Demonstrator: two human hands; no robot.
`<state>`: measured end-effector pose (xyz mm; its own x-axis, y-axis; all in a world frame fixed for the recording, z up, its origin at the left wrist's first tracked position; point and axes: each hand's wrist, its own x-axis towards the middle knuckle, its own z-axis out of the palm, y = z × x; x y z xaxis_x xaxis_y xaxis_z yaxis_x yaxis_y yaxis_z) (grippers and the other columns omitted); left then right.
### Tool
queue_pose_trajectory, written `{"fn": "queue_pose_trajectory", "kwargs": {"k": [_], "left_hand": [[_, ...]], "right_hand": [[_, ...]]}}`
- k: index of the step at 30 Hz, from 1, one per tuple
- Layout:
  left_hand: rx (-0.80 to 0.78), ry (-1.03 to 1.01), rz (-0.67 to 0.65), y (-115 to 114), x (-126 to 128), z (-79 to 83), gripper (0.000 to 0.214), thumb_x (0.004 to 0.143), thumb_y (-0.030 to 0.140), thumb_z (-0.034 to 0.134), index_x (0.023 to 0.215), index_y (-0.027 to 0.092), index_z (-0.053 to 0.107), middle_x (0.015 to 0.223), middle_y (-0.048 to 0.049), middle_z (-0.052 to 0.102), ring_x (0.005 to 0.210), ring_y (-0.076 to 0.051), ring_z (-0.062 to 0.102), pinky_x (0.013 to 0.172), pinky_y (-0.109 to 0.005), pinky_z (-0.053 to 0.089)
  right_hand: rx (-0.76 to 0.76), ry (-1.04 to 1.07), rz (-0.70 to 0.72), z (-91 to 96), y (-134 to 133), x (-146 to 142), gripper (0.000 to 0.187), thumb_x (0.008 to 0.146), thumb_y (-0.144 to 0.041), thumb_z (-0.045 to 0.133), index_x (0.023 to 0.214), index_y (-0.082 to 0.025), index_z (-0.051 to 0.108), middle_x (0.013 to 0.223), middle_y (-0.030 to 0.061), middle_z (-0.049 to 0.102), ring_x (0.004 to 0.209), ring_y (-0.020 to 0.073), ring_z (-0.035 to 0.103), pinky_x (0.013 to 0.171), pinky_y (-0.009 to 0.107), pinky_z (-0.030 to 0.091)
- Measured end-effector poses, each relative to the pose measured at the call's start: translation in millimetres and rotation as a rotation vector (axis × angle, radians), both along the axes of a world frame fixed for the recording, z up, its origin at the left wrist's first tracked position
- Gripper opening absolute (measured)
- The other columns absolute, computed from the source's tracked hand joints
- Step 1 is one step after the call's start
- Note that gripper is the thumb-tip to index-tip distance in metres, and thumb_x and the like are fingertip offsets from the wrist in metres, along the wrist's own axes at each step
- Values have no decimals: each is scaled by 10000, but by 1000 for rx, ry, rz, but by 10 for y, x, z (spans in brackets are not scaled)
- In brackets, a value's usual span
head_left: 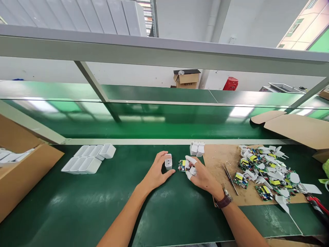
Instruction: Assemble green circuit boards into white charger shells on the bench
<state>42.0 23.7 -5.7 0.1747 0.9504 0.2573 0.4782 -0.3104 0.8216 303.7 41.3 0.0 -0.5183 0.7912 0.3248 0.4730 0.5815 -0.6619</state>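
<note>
My left hand (159, 168) curves around a small white plastic housing (168, 162) on the green table, thumb and fingers on either side of it. Between the thumb and fingers of my right hand (197, 171) is a small circuit board (183, 165) with a yellow part and white pieces on it. White finger covers sit on my right thumb and a finger, and a watch is on that wrist. The board is just right of the housing, apart from it. Behind my right hand stand a few white housings (197, 149).
Several white housings (86, 164) stand in rows at left, beside a cardboard box (31, 168) of white parts. On a cardboard sheet (218, 154) at right lie tweezers (229, 178) and a heap of circuit boards (272, 171). Red-handled pliers (318, 204) lie at far right.
</note>
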Motion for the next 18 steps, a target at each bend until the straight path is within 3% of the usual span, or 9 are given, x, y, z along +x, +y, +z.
{"fn": "queue_pose_trajectory", "kwargs": {"k": [4, 8, 13, 18], "left_hand": [[-100, -94, 113, 18, 88, -118, 815, 829, 358, 777, 1530, 263, 374, 1395, -135, 575, 1267, -320, 575, 1129, -520, 417], [-43, -110, 60, 3, 136, -138, 864, 830, 308, 779, 1567, 295, 328, 1374, -112, 607, 1217, -302, 602, 1111, -503, 429], [153, 8, -41, -49, 220, -84, 895, 928, 234, 662, 1633, 322, 118, 1430, -130, 584, 1330, -303, 515, 1143, -531, 394], [160, 51, -53, -65, 245, -67, 879, 954, 230, 616, 1640, 313, 72, 1469, -142, 555, 1370, -315, 479, 1151, -558, 379]], "right_hand": [[77, 47, -40, 34, -32, -52, 671, 901, -144, 576, 1520, -253, 340, 1250, 124, 573, 1014, 229, 651, 915, 430, 602], [173, 141, -48, 100, -85, -95, 682, 915, -130, 572, 1534, -272, 322, 1331, 145, 551, 1102, 255, 644, 942, 447, 603], [279, 167, -9, 162, -152, -141, 716, 925, -93, 553, 1565, -268, 285, 1385, 161, 531, 1263, 281, 584, 1025, 476, 575], [331, 124, 11, 184, -197, -165, 733, 929, -93, 559, 1578, -261, 266, 1382, 169, 552, 1277, 296, 585, 1016, 502, 584]]}}
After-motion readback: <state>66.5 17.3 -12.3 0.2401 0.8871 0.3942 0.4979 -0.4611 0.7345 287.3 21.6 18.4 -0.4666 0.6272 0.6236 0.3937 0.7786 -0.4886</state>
